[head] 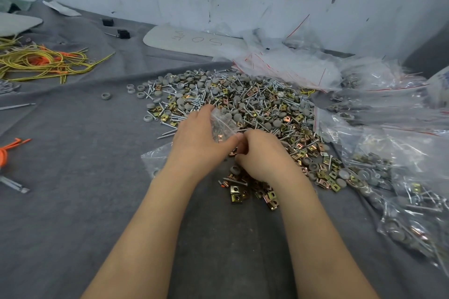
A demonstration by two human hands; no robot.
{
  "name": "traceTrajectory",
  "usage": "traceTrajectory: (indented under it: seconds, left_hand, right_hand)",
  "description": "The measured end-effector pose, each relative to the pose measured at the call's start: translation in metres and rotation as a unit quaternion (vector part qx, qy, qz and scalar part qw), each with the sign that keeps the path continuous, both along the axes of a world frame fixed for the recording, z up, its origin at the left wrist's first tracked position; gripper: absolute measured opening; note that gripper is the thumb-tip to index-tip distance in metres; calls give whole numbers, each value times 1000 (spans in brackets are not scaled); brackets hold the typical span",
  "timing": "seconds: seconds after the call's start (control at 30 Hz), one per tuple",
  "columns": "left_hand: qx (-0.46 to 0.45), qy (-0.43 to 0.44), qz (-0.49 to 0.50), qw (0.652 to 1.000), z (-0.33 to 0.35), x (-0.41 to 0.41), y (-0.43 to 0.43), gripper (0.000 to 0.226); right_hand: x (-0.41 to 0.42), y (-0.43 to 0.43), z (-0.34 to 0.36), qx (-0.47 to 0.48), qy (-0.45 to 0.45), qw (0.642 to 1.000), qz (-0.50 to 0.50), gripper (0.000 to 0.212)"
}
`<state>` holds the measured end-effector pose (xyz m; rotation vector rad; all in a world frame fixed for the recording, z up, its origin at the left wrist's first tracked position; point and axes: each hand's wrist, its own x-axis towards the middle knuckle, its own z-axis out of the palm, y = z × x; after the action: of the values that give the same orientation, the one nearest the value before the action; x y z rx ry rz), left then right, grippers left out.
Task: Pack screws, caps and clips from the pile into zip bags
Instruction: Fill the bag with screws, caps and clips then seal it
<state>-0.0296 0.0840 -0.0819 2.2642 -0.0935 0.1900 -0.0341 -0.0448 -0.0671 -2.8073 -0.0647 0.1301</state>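
Pinching a small zip bag [222,126] between thumb and fingers, my left hand [199,138] holds it over the near side of the pile [255,104] of screws, grey caps and brass clips. My right hand [262,155] curls just beside the bag; I cannot tell what it grips. Filled bags [401,189] lie to the right.

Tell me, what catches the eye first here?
A big pile of screws, grey caps and brass-coloured clips fills the middle of the grey cloth. Above its near edge the left hand grips a small zip bag, the right hand close beside it. Filled bags lie heaped at the right.
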Motion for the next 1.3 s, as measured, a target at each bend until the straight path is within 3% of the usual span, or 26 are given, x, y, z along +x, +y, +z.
traceTrajectory:
  seconds: [0.13, 0.2, 0.37, 0.53, 0.63, 0.7, 0.77, 0.83, 0.97, 1.07, 1.17, 1.3]
  left_hand:
    - [-2, -2, 3, 1000, 0, -1, 0, 82]
    - [6, -4, 4, 1000, 0, 0, 0, 83]
    - [18, 0, -9, 1000, 1, -2, -3, 86]
    - [10, 20, -40, 999, 4, -2, -5, 72]
    - [18, 10, -28, 999, 2, -4, -5, 81]
    - [20, -3, -15, 1000, 1, -4, -4, 87]
    - [20, -6, -11, 1000, 1, -4, -3, 88]
    - [17, -7, -8, 1000, 0, -4, -3, 88]
    - [36, -8, -8, 999, 1, -5, -7, 90]
    - [65, -8, -13, 998, 0, -6, -12, 91]
    - [65, -11, -13, 998, -1, -6, -12, 91]
    - [74, -10, -12, 997, -1, -6, -12, 91]
  right_hand:
    - [3, -9, -1, 41, -19, 999, -20, 7]
    - [7, -16, -1, 111, -49, 992, -47, 11]
    - [10, -23, 2, 358, -173, 913, -89, 8]
    - [7, -5, 1, 466, -72, 882, -15, 12]
    - [9, -17, 3, 433, -130, 890, -62, 12]
    - [10, -27, 2, 306, -163, 933, -93, 7]
    - [9, -26, -1, 151, -109, 978, -93, 14]
    - [8, -19, -4, 28, -28, 996, -85, 25]
    - [7, -10, -5, -50, -19, 995, -81, 29]
    - [7, -9, -5, -26, -34, 997, -64, 10]
    - [10, -19, -3, 108, -67, 988, -84, 8]
    - [12, -27, 1, 342, -153, 919, -123, 6]
